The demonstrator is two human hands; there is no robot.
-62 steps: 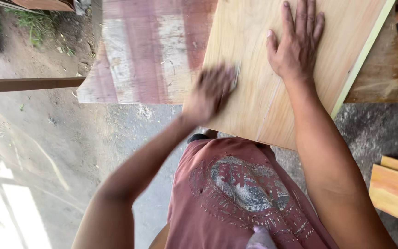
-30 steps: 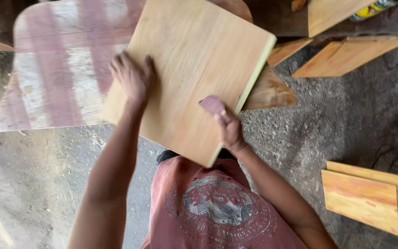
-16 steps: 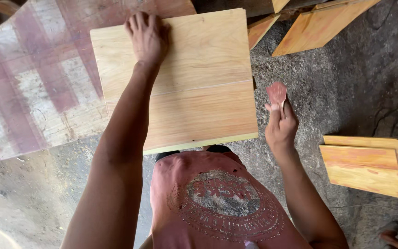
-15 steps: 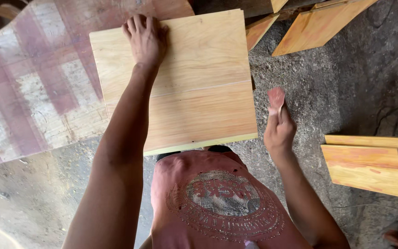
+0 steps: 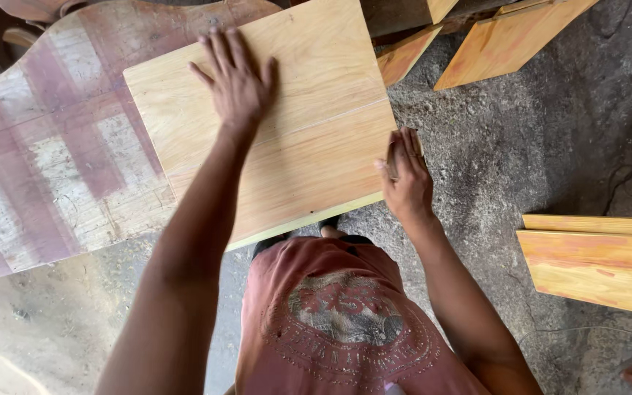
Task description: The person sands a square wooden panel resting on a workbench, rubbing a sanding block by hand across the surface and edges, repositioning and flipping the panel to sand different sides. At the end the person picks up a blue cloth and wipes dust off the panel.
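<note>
Pressing down on the pale wooden board (image 5: 309, 139), your left hand (image 5: 237, 86) lies flat with the fingers spread and holds nothing; the palm and all the fingers rest on the upper left part of the board's face. The board sits on the worn surface (image 5: 45, 175), a wooden top with faded red and whitish patches. Its near right part juts past the edge of that surface, over the ground in front of you. It lies flat and is turned slightly, so its near edge climbs toward the right. The board is close to square, so no long axis stands out. The grain lines and a faint seam run across it from lower left to upper right, about parallel to the near edge.

Your right hand (image 5: 406, 179) is at the board's right edge, close to its near right corner. The fingers are curled around a small brownish pad or folded piece (image 5: 396, 152), held against that edge. You cannot tell exactly what the piece is, since the fingers cover most of it.

On the rough grey ground (image 5: 521, 153) to your right lies a stack of orange-toned boards (image 5: 594, 267), well apart from the hand. More such boards (image 5: 510, 40) lie beyond the board, at the top of the view.
</note>
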